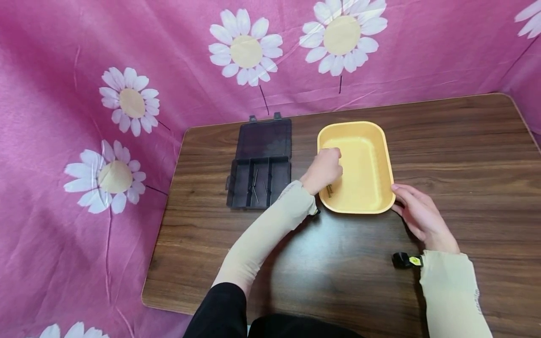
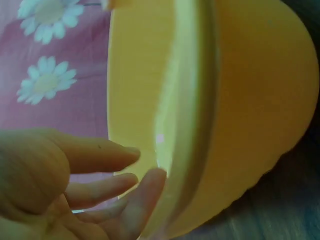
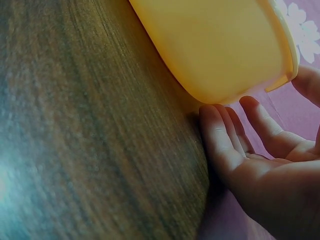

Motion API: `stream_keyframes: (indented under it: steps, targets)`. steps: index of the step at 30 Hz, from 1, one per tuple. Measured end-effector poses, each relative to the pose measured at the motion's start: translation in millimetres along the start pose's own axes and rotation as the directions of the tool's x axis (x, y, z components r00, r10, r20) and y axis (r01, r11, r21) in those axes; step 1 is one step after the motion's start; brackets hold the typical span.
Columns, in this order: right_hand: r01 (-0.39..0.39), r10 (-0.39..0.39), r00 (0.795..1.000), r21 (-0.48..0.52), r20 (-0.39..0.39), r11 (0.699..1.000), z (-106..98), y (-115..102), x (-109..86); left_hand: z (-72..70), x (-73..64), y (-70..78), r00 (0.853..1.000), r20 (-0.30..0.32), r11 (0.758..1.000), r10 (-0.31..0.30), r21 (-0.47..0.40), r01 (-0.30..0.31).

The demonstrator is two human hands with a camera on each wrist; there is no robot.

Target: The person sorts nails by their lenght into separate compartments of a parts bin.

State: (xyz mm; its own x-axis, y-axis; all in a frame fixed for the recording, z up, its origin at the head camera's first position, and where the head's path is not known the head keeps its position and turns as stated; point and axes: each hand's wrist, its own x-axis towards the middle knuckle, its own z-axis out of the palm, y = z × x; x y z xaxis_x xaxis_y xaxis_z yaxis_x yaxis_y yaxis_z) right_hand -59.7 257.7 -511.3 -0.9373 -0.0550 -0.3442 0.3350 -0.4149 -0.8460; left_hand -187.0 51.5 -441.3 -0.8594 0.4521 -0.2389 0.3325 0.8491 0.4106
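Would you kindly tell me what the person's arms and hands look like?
The left hand and right hand are ungloved. Cream sleeves cover both forearms, with small, unreadable markings. A black sleeve shows higher up on the left side. A black device with a yellow label sits by the right wrist.

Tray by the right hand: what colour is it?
The tray is plain yellow; the head view shows it best.

Head view downward, wrist close-ups, shared tray point(image 1: 361, 171)
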Motion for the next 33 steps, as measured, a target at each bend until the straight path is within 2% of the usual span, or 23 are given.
stream_keyframes:
  steps: [3, 10, 13, 17, 24, 33]
  targets:
    - [0.010, -0.010, 1.000, 0.011, 0.007, 1.000, 0, 0, 0.3, 4.9, 1.4, 3.6, 1.000, 0.001, 0.998, 0.024, 0.053, -0.024]
    - [0.032, -0.038, 0.997, 0.093, 0.069, 0.995, 0, 2, 0.1, 15.7, 6.2, 9.3, 1.000, 0.013, 0.987, -0.011, 0.161, 0.009]
    - [0.030, -0.032, 0.998, 0.053, 0.047, 0.998, 0, 2, -0.1, 18.5, 7.9, 10.3, 1.000, -0.001, 0.979, -0.001, 0.204, 0.001]
    - [0.028, -0.028, 0.999, 0.025, 0.032, 0.999, 0, 2, -0.9, 21.8, 8.8, 10.8, 1.000, -0.002, 0.978, 0.009, 0.209, -0.009]
    - [0.041, -0.043, 0.998, 0.050, 0.048, 0.998, -1, 2, -0.9, 26.4, 10.8, 11.0, 1.000, -0.020, 0.980, 0.020, 0.197, -0.015]
    - [0.050, -0.056, 0.996, 0.083, 0.070, 0.995, -1, 3, -0.7, 33.4, 13.4, 11.5, 0.999, -0.015, 0.971, 0.045, 0.237, -0.040]
